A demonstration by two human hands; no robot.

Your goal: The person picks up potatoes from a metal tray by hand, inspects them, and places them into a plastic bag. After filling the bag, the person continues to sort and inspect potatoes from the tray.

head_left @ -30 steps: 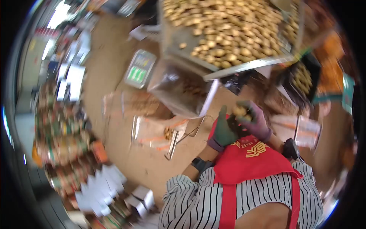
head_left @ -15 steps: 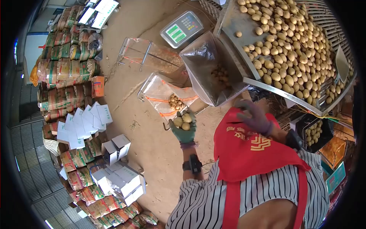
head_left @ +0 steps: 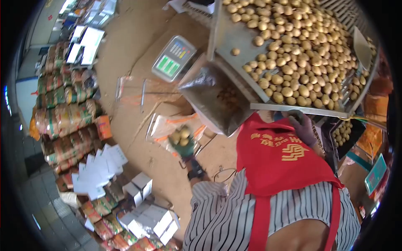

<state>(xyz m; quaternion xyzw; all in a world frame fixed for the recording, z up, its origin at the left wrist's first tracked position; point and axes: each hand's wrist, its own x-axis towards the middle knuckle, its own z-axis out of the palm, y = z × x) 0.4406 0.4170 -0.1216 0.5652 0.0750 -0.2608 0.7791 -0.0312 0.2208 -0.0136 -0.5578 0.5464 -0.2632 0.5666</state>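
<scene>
My left hand (head_left: 183,145), in a green glove, is stretched out low to the left and holds several small round yellow-brown fruits (head_left: 180,136) over a clear bag with orange stripes (head_left: 167,125) hung on a wire frame. My right hand (head_left: 302,125), in a purple glove, is up by the front edge of the metal sorting tray (head_left: 293,109); its fingers are partly hidden, and nothing shows in it. The tray is heaped with the same fruits (head_left: 301,46). A red apron (head_left: 280,161) covers my chest.
A large clear bag (head_left: 211,98) hangs under the tray's corner with some fruits inside. A digital scale (head_left: 173,57) lies on the dirt floor beyond it. Stacked filled sacks (head_left: 63,108), white cartons (head_left: 146,217) and flat cards (head_left: 98,169) line the left side. A dark crate of fruits (head_left: 343,131) sits at right.
My left hand moved from my chest out to the left with a handful of fruits, reaching over the striped bag. My right hand rose to the tray's edge. The view swung.
</scene>
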